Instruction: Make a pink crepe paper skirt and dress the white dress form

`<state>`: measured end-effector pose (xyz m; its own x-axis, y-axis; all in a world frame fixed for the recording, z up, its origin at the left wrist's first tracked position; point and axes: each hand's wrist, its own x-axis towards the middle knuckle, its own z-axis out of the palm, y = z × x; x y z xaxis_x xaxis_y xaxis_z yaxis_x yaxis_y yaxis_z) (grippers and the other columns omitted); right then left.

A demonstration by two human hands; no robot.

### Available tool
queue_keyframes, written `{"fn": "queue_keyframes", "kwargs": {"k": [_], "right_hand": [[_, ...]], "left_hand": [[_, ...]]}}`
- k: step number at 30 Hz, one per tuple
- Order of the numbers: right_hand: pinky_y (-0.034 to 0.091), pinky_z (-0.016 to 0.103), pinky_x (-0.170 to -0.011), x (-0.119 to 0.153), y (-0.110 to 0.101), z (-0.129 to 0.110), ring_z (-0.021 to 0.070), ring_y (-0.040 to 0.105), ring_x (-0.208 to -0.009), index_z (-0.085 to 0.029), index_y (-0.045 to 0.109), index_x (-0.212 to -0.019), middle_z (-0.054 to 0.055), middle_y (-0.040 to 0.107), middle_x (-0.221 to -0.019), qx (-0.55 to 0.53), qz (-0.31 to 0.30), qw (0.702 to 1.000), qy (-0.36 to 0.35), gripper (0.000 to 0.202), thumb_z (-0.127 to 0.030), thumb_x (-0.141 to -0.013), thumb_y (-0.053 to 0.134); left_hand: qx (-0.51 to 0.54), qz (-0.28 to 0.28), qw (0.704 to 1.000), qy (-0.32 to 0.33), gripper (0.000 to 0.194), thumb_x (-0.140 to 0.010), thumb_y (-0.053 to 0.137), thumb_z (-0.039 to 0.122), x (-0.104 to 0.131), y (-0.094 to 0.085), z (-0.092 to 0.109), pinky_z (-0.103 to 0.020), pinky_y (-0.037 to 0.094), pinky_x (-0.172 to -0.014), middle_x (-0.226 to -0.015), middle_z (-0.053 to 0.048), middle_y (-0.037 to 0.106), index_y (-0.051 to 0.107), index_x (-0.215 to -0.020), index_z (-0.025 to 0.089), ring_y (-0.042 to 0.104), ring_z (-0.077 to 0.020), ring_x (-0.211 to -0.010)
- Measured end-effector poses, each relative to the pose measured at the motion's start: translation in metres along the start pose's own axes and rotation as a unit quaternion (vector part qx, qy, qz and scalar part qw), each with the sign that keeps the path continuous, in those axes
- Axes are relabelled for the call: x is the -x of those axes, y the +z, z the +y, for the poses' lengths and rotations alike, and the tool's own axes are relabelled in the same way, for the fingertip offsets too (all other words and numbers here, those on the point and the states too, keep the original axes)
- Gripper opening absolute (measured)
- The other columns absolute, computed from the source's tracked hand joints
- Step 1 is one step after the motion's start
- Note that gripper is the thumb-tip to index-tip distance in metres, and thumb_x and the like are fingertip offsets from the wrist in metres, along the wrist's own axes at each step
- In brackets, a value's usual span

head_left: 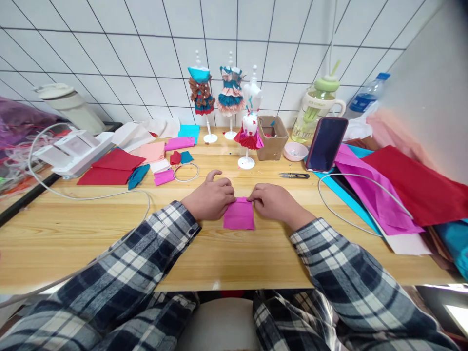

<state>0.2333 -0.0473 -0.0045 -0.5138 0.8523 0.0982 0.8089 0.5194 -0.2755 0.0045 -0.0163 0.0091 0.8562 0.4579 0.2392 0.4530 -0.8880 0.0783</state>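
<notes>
Each in a pinching grip, a person's left hand (212, 197) and right hand (276, 202) hold a magenta square (239, 218) by its far corners, snips (300, 176) at 2 o'clock. Its far edge appears narrowly folded; the rest lies flat, seemingly unworked.

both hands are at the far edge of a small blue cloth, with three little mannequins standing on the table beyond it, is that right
Not quite: the cloth is pink, not blue, as the head view shows. The left hand and right hand are indeed at the far edge of the small pink cloth, with three little mannequins standing on the table beyond it.
</notes>
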Motion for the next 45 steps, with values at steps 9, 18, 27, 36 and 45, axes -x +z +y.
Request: {"fn": "queue_keyframes", "kwargs": {"k": [9, 18, 27, 36, 45], "right_hand": [[0.04, 0.027, -0.066, -0.005, 0.006, -0.007, 0.0178, 0.06, -0.081, -0.024, 0.069, -0.092, 0.003, 0.066, -0.089, -0.054, 0.038, 0.989, 0.134, 0.013, -0.031, -0.084, 0.06], [0.038, 0.026, -0.068, -0.001, 0.005, -0.014, 0.0165, 0.059, -0.083, -0.021, 0.064, -0.086, 0.003, 0.065, -0.09, -0.055, 0.038, 0.995, 0.071, 0.005, -0.021, -0.085, 0.059], [0.041, 0.028, -0.073, 0.001, -0.002, -0.02, 0.0191, 0.063, -0.086, -0.021, 0.063, -0.104, 0.004, 0.072, -0.094, -0.073, 0.131, 0.988, 0.028, 0.018, -0.029, -0.088, 0.06], [0.041, 0.03, -0.07, 0.0, 0.003, -0.017, 0.0179, 0.06, -0.078, -0.023, 0.071, -0.086, 0.002, 0.072, -0.084, -0.054, 0.164, 0.985, -0.003, 0.011, -0.028, -0.087, 0.062], [0.042, 0.031, -0.079, 0.007, -0.005, -0.023, 0.0185, 0.055, -0.085, -0.022, 0.069, -0.088, 0.004, 0.07, -0.093, 0.046, 0.301, 0.947, -0.1, 0.012, -0.023, -0.091, 0.057]], "left_hand": [[-0.036, -0.015, 0.999, 0.023, 0.026, -0.085, 0.048, 0.016, -0.004, -0.003, 0.009, -0.054, 0.017, -0.106, -0.079, -0.004, 0.068, 0.071, -0.076, 0.025, 0.055, -0.023, -0.095], [0.102, 0.05, 0.985, -0.13, 0.048, -0.085, 0.056, 0.052, -0.002, 0.007, 0.001, -0.043, 0.032, -0.095, -0.108, -0.009, 0.067, 0.061, -0.122, 0.022, 0.055, -0.0268, -0.103], [0.137, 0.06, 0.976, -0.157, 0.023, -0.087, 0.058, 0.039, -0.003, 0.011, 0.002, -0.043, 0.026, -0.092, -0.087, -0.003, 0.072, 0.073, -0.083, 0.023, 0.059, -0.0212, -0.091], [0.035, 0.099, 0.99, -0.096, 0.019, -0.088, 0.057, 0.035, 0.0, 0.007, 0.004, -0.052, 0.016, -0.098, -0.079, 0.0, 0.072, 0.074, -0.083, 0.028, 0.057, -0.0203, -0.09], [0.013, 0.152, 0.974, -0.17, 0.033, -0.083, 0.064, 0.038, 0.0, 0.004, -0.004, -0.049, 0.022, -0.1, -0.097, -0.004, 0.071, 0.065, -0.115, 0.029, 0.055, -0.0245, -0.1]]}}
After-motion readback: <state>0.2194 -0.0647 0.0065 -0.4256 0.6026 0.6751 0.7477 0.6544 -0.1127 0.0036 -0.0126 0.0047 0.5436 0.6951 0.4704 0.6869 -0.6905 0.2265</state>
